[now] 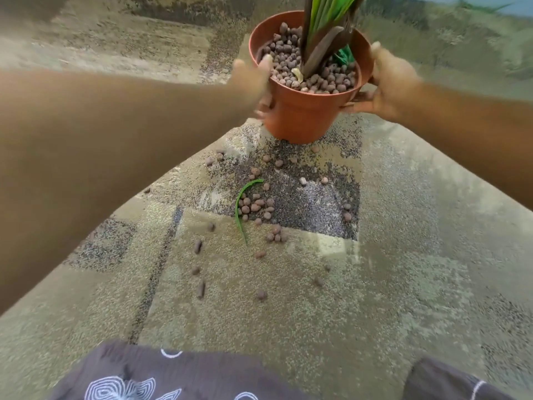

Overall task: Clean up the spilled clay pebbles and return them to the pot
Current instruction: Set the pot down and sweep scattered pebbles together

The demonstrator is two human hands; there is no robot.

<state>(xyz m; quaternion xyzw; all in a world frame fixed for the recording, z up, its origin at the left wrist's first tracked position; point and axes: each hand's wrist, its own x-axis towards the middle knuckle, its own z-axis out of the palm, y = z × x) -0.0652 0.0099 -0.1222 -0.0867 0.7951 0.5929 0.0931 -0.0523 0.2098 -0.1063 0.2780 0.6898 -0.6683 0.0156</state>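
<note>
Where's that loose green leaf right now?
In the head view, the green leaf lies on the floor below the pot, curving along the left edge of the biggest cluster of spilled pebbles.

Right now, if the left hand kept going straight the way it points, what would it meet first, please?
The left hand is already against the near-left side of the pot, thumb at the rim. Going straight on, it would just press into the pot wall; motion blur hides the exact contact.

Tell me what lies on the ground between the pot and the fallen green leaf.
Head view: a few scattered clay pebbles on ground between pot and leaf.
</note>
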